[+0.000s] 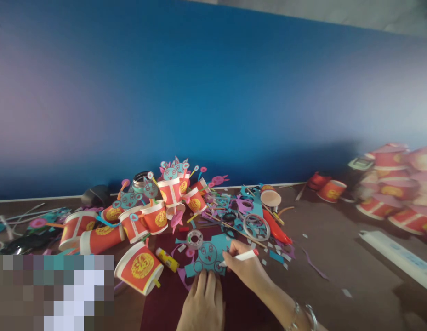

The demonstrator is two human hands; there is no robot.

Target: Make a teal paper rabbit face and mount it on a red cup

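A sheet of light blue paper (205, 258) lies on a dark red mat (154, 303), with a round face drawn on it in dark lines. My left hand (202, 303) rests at its lower edge, fingers stretched out and pressing it down. In my right hand (246, 264) is a white marker pen (248, 255) with a red end, its tip at the right of the drawing. A roll of clear tape (194, 239) sits by the paper's upper left. The yellow glue stick (167, 260) lies to its left.
Several red paper cups (139, 267) with cut-paper faces and straws crowd the left. Paper scraps, a larger tape roll (256, 227) and a red tool (276, 227) lie behind my right hand. Stacked cups (389, 184) and a white power strip (399, 259) are at the right.
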